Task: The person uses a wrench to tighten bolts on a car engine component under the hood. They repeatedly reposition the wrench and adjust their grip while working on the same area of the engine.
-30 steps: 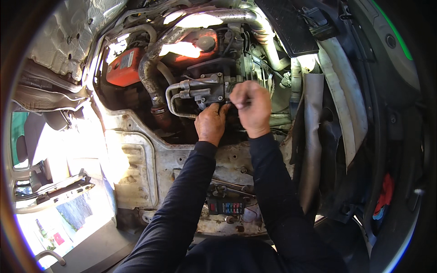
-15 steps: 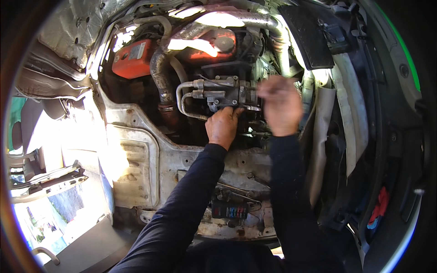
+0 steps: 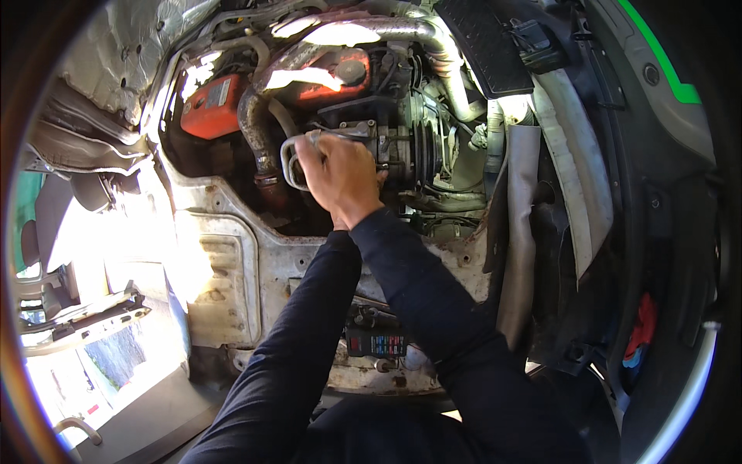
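Note:
In an opened engine bay sits a grey metal compressor (image 3: pixel 393 148) with a black ribbed pulley (image 3: pixel 423 151) on its right side. Two bent metal pipes (image 3: pixel 287 164) run from its left end. My right hand (image 3: pixel 344 178) reaches across to that end, its fingers curled and closed at the pipe fittings; what they grip is hidden. Beneath it, my left hand (image 3: pixel 382 179) is mostly covered, with only a fingertip and a bit of wrist showing by the compressor's near side.
Left of the compressor, a rusty pipe (image 3: pixel 253 124) curves down beside an orange-red box (image 3: pixel 212 108). An orange-red engine cover (image 3: pixel 332 81) lies behind. A small dark case of bits (image 3: pixel 376 342) rests on the metal panel (image 3: pixel 220 278) nearer me. Grey trim (image 3: pixel 518 232) stands at the right.
My right hand has swung left from beyond the compressor's right side to its left end, crossing over my left hand. The view has shifted slightly, uncovering the pulley.

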Tool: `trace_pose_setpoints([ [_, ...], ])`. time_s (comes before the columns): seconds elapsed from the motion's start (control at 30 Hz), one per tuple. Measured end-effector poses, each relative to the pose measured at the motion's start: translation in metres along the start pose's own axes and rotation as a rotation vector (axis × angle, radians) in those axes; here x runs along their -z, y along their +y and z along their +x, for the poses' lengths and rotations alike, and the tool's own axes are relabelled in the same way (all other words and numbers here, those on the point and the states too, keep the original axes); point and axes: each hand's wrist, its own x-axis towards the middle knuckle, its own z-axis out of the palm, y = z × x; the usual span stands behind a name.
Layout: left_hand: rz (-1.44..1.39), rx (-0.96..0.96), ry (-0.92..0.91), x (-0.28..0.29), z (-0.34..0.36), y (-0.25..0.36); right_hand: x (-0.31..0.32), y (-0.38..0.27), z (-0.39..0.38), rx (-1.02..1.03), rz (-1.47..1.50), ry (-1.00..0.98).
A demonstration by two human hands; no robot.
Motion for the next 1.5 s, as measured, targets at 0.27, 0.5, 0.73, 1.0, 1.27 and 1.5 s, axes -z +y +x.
trace_pose_setpoints([
  [0.27,0.112,0.032,-0.011,0.023,-0.004,0.031,0.041,0.016,0.015,0.025,0.363,0.259],
  [0.5,0.234,0.01,-0.006,0.03,0.005,0.059,0.089,0.083,-0.007,-0.274,1.437,0.328],
  [0.73,0.078,0.24,-0.183,0.011,0.01,0.048,0.009,-0.022,0.007,0.219,-0.166,-0.158],
  [1.0,-0.046,0.0,-0.15,0.0,0.01,-0.005,-0.019,-0.011,-0.004,0.204,-0.16,-0.282],
  [1.27,-0.026,0.009,-0.062,0.019,-0.002,0.022,0.03,0.007,-0.015,-0.013,0.403,0.15],
  [1.5,0.199,-0.064,0.026,0.029,0.001,0.049,0.107,0.058,0.007,-0.025,1.664,-0.008],
])
